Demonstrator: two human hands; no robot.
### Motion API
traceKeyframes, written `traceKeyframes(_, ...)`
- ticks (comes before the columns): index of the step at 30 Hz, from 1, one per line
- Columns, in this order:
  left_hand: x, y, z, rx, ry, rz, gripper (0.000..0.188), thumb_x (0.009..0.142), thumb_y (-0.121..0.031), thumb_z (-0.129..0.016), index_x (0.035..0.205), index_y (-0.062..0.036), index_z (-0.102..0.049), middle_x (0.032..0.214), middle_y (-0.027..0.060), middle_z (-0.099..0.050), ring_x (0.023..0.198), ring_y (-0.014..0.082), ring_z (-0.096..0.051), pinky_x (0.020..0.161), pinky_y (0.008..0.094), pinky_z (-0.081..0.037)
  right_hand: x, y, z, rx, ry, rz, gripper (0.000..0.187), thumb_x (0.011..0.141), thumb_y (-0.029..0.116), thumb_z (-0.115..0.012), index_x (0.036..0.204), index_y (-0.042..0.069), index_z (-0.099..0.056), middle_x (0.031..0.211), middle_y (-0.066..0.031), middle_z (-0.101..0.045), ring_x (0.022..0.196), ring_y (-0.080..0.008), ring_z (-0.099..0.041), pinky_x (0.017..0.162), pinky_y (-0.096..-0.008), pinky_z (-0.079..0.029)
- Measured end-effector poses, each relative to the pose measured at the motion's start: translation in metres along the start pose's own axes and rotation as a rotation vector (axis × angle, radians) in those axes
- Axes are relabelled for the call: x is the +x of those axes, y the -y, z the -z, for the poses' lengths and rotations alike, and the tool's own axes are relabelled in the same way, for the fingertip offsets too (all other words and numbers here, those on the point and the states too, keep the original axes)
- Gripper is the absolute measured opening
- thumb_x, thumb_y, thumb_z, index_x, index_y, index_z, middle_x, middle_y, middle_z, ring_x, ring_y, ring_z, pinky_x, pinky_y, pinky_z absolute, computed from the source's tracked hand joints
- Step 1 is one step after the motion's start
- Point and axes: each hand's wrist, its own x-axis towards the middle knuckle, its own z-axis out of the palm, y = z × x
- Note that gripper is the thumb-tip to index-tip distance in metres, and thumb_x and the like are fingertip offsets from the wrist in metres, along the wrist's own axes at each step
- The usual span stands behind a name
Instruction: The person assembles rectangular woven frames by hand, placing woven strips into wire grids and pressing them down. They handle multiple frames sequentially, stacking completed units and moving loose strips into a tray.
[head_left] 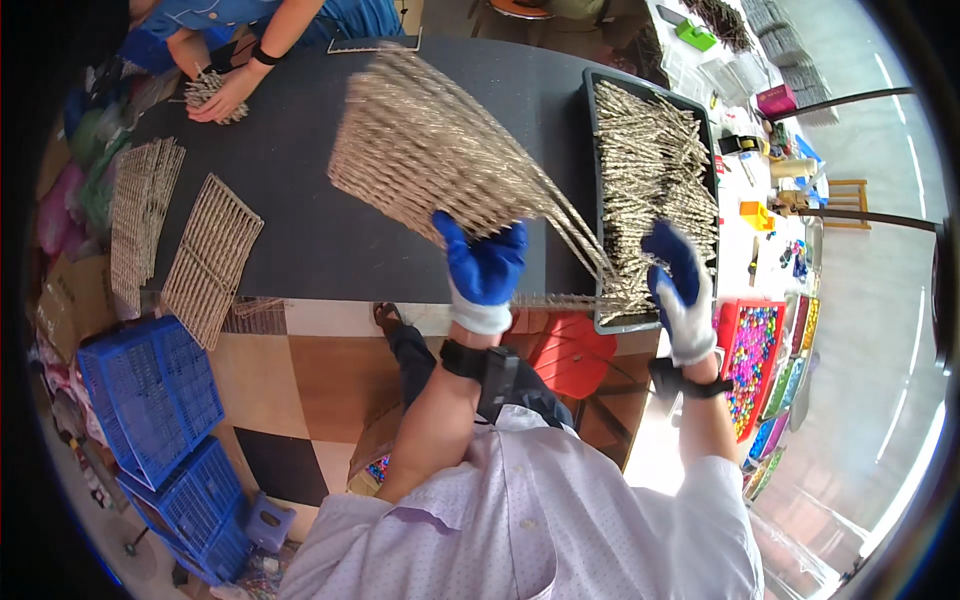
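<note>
- While the slatted panel (pixel 430 150) is held up ahead of the left hand (pixel 485 265), above the dark table (pixel 290 200), only its near edge seems to be gripped; sagging or twisting could be caused by this one-sided hold.
- The panel is blurred, so whether one piece or several layers are held cannot be told; if layered, a sheet could be let slip.
- Between the hands, long rods (pixel 572 230) are seen slanting from the panel toward the black tray (pixel 591 130); whether they are fixed to it cannot be told. If the panel is swung, they could be caught on the rim and bent.
- The right hand (pixel 685 290) is held over the tray's near end, thumb and fingers spread and apparently empty, so no support is given to the panel's far side. Loose rods (pixel 650 150) lying ahead of it could be dragged out by a snagged glove.
- Well left of the left hand, a flat panel (pixel 212 260) is left jutting past the table edge; it could be knocked off by a low sweep.
- Farther ahead, beyond that panel, a bundle (pixel 205 90) is held by a co-worker's hands (pixel 235 95), which could be struck by a wide swing.
- Just right of the right wrist, beads (pixel 752 350) could be spilled by a careless elbow.
</note>
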Motion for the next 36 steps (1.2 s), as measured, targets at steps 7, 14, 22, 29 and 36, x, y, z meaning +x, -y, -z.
traceKeyframes(7, 0.028, -0.05, -0.107, -0.145, 0.317, 0.24, 0.033, 0.087, -0.029, -0.067, 0.109, -0.0054, -0.061, 0.112, 0.0127, -0.061, 0.108, 0.0261, -0.058, 0.093, 0.04, -0.049, -0.102, -0.068, -0.006, -0.252, 0.157, -0.39, 0.044, 0.083, 0.004, -0.066, 0.126, 0.0, -0.055, 0.113, -0.0108, -0.065, 0.103, -0.0159, -0.061, 0.091, -0.0291, -0.047)
traceKeyframes(14, 0.008, -0.12, -0.098, 0.512, -0.116, 0.099, 0.044, 0.091, -0.02, -0.062, 0.131, -0.0061, -0.051, 0.13, 0.0105, -0.056, 0.115, 0.0263, -0.057, 0.098, 0.0382, -0.048, -0.01, -0.048, -0.02, 0.388, 0.012, -0.252, 0.043, 0.097, 0.024, -0.052, 0.129, -0.006, -0.051, 0.116, -0.0135, -0.063, 0.104, -0.0196, -0.061, 0.094, -0.0336, -0.048)
traceKeyframes(22, 0.017, -0.157, -0.066, 1.65, -0.198, 0.364, 0.034, 0.081, 0.004, -0.064, 0.115, 0.0052, -0.06, 0.106, 0.0106, -0.068, 0.096, 0.0183, -0.065, 0.09, 0.0296, -0.051, 0.128, -0.105, -0.084, 0.621, 0.407, -0.482, 0.043, 0.099, 0.028, -0.049, 0.134, 0.001, -0.044, 0.124, -0.0165, -0.057, 0.111, -0.0281, -0.059, 0.096, -0.0425, -0.049)
traceKeyframes(29, 0.031, -0.196, -0.009, 1.816, -0.311, 0.307, 0.034, 0.078, -0.004, -0.074, 0.109, 0.0017, -0.064, 0.102, 0.0069, -0.069, 0.091, 0.0136, -0.063, 0.085, 0.0279, -0.051, 0.111, -0.151, -0.186, 0.268, 0.271, -0.394, 0.036, 0.094, 0.024, -0.062, 0.121, 0.001, -0.056, 0.105, -0.0025, -0.062, 0.094, -0.009, -0.053, 0.084, -0.0251, -0.045)
traceKeyframes(36, -0.007, -0.175, -0.026, 2.568, -0.3, -0.257, 0.056, 0.071, -0.012, -0.079, 0.121, -0.0028, -0.056, 0.115, 0.0174, -0.062, 0.106, 0.0309, -0.06, 0.093, 0.0381, -0.046, 0.103, -0.164, -0.171, 0.331, 0.299, -0.183, 0.031, 0.088, 0.007, -0.067, 0.117, 0.001, -0.056, 0.101, 0.0006, -0.064, 0.09, -0.008, -0.057, 0.081, -0.0237, -0.047)
